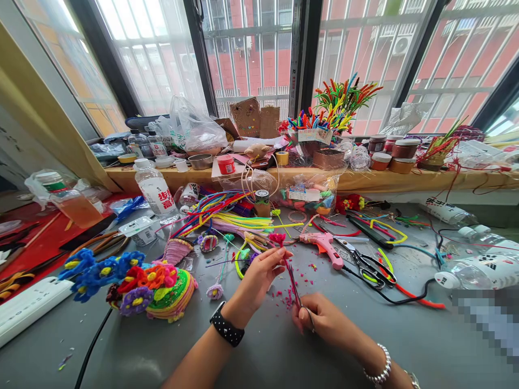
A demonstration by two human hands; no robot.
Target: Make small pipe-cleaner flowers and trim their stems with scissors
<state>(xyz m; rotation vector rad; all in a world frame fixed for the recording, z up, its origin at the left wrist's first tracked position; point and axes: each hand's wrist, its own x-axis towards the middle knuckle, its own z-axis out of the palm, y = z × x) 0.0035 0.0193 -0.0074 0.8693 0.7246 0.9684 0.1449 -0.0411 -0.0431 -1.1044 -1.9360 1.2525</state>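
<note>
Pinched in the fingers of my left hand (263, 270) is a small magenta pipe-cleaner flower (278, 237). My right hand (316, 316) is closed around the handles of slim scissors (293, 282), whose blades point up toward the flower's underside. Whether the blades touch it I cannot tell. Magenta fluff clippings (279, 308) lie scattered on the grey table between and below my hands. A pink hot glue gun (324, 246) rests just right of the flower, beside larger black-handled scissors (367, 270).
Pipe cleaners (227, 221) lie in a bundle behind my hands. A colourful pipe-cleaner flower piece (170, 294) sits at left, near a white power strip (30, 305). Water bottles (482, 270) lie at right; the glue gun's black cord (389, 298) crosses there. A crowded windowsill ledge (182, 181) runs behind.
</note>
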